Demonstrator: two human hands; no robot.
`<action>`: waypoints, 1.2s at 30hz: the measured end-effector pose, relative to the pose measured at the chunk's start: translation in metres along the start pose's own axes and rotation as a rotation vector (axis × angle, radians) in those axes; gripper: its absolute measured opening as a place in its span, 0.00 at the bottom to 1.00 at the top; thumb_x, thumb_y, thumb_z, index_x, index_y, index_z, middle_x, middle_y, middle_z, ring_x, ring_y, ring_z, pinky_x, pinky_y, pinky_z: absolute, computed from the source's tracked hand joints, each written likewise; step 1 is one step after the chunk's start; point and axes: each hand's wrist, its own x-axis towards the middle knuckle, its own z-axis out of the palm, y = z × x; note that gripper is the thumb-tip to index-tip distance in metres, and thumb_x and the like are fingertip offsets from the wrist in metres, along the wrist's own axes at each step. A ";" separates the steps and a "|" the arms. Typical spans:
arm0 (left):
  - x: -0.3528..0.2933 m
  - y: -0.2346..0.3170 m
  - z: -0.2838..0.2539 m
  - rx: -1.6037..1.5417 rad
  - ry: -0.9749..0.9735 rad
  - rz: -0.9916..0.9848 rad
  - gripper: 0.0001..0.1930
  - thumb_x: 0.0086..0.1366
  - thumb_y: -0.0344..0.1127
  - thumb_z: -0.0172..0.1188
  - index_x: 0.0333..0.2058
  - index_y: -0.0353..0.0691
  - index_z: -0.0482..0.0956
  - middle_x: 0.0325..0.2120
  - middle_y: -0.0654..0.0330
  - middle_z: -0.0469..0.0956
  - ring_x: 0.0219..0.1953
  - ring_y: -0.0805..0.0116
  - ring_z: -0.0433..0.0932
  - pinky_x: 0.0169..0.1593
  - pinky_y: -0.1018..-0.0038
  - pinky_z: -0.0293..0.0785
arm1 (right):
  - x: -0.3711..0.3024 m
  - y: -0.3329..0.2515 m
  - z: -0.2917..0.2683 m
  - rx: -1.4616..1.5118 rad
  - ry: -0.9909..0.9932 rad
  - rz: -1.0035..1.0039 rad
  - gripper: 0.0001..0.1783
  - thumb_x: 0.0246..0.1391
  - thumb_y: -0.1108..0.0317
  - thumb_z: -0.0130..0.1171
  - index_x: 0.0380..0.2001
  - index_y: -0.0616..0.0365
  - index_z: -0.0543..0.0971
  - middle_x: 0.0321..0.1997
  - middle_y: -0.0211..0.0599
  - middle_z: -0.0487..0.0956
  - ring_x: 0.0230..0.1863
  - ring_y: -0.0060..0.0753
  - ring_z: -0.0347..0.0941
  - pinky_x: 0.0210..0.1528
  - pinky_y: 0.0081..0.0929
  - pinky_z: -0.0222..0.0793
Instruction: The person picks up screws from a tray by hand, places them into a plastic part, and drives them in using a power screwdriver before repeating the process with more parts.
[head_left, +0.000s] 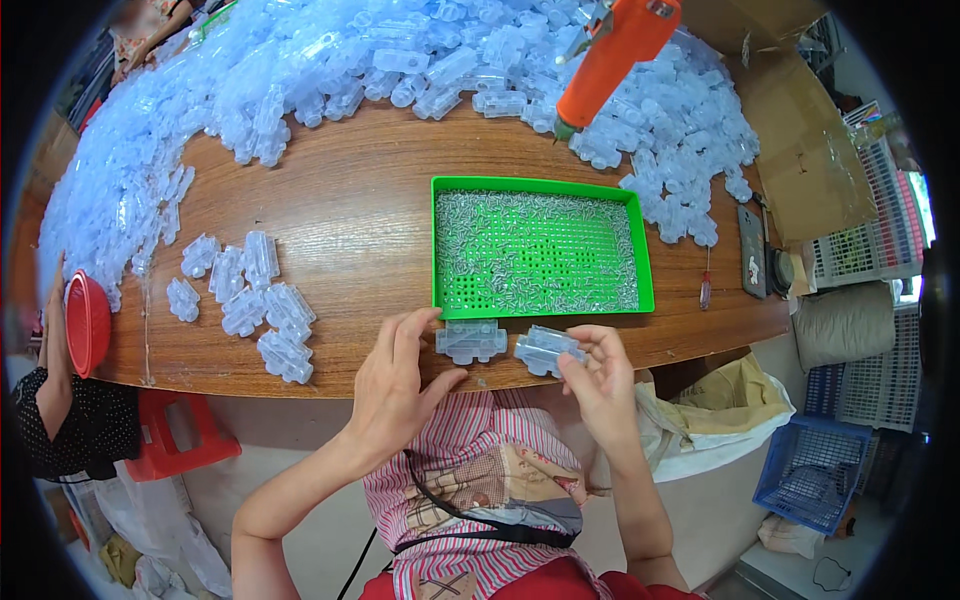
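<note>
My right hand (603,385) pinches a clear plastic housing (546,350) between thumb and fingers at the table's near edge. Just left of it, a second clear plastic housing (471,342) lies on the wood below the green tray. Beside that one is my left hand (393,385), fingers and thumb apart, holding nothing; its fingertips come close to the tray's near left corner. The shallow green tray (645,262) has a perforated bottom strewn with many small silvery metal pieces, apparently screws.
A heap of clear plastic housings (330,60) covers the table's far side; a smaller group (245,285) lies at left. An orange electric screwdriver (615,65) hangs beyond the tray. At right are a small screwdriver (706,285) and a phone (752,250). Another person's arm (55,350) is near a red bowl (88,322).
</note>
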 end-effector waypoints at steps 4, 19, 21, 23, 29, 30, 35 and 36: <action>0.001 -0.001 0.002 -0.145 -0.016 -0.066 0.35 0.50 0.28 0.69 0.56 0.38 0.61 0.40 0.53 0.71 0.37 0.61 0.75 0.38 0.69 0.75 | 0.006 0.012 0.016 -0.164 0.169 -0.136 0.20 0.55 0.76 0.59 0.49 0.66 0.65 0.45 0.39 0.65 0.34 0.22 0.71 0.32 0.16 0.70; 0.049 -0.112 -0.135 0.446 0.153 -0.436 0.38 0.44 0.47 0.72 0.51 0.31 0.67 0.47 0.46 0.74 0.53 0.51 0.64 0.56 0.58 0.59 | 0.000 -0.015 0.014 -0.361 0.207 -0.467 0.07 0.56 0.79 0.54 0.38 0.64 0.69 0.42 0.33 0.63 0.34 0.18 0.61 0.35 0.15 0.61; 0.051 -0.121 -0.140 0.423 0.077 -0.441 0.39 0.43 0.46 0.73 0.51 0.33 0.67 0.48 0.47 0.74 0.53 0.51 0.64 0.56 0.57 0.57 | -0.002 -0.023 0.022 -0.337 0.158 -0.465 0.07 0.56 0.80 0.54 0.38 0.64 0.70 0.42 0.33 0.63 0.34 0.17 0.61 0.35 0.15 0.61; 0.054 -0.121 -0.137 0.383 0.002 -0.401 0.39 0.42 0.44 0.73 0.53 0.39 0.67 0.48 0.52 0.74 0.54 0.51 0.63 0.56 0.55 0.51 | -0.005 -0.025 0.026 -0.297 0.160 -0.466 0.06 0.56 0.79 0.54 0.37 0.64 0.70 0.42 0.34 0.64 0.33 0.17 0.62 0.35 0.15 0.62; 0.054 -0.062 -0.105 0.304 0.261 0.047 0.41 0.41 0.44 0.74 0.54 0.44 0.67 0.50 0.56 0.72 0.52 0.53 0.65 0.55 0.58 0.56 | -0.013 -0.033 0.037 -0.181 0.051 -0.278 0.10 0.55 0.79 0.55 0.40 0.65 0.70 0.42 0.35 0.70 0.36 0.16 0.68 0.35 0.13 0.66; 0.053 -0.048 -0.097 0.106 0.231 0.104 0.41 0.43 0.40 0.74 0.57 0.43 0.65 0.51 0.55 0.71 0.51 0.53 0.68 0.53 0.59 0.63 | -0.013 -0.039 0.042 -0.081 -0.020 -0.188 0.13 0.56 0.78 0.55 0.44 0.66 0.70 0.44 0.37 0.73 0.39 0.17 0.69 0.39 0.14 0.67; 0.039 0.021 -0.060 -0.243 0.009 0.241 0.46 0.44 0.34 0.73 0.63 0.45 0.59 0.51 0.53 0.70 0.49 0.55 0.74 0.47 0.66 0.76 | 0.002 -0.044 0.059 0.203 -0.299 -0.074 0.28 0.60 0.71 0.53 0.61 0.63 0.57 0.56 0.43 0.67 0.50 0.27 0.69 0.51 0.24 0.67; 0.035 0.027 -0.051 -0.235 0.018 0.252 0.48 0.43 0.33 0.73 0.63 0.45 0.58 0.51 0.51 0.69 0.47 0.52 0.74 0.44 0.65 0.77 | 0.002 -0.043 0.056 0.121 -0.357 -0.089 0.31 0.59 0.72 0.55 0.61 0.63 0.55 0.59 0.44 0.63 0.55 0.30 0.66 0.55 0.27 0.66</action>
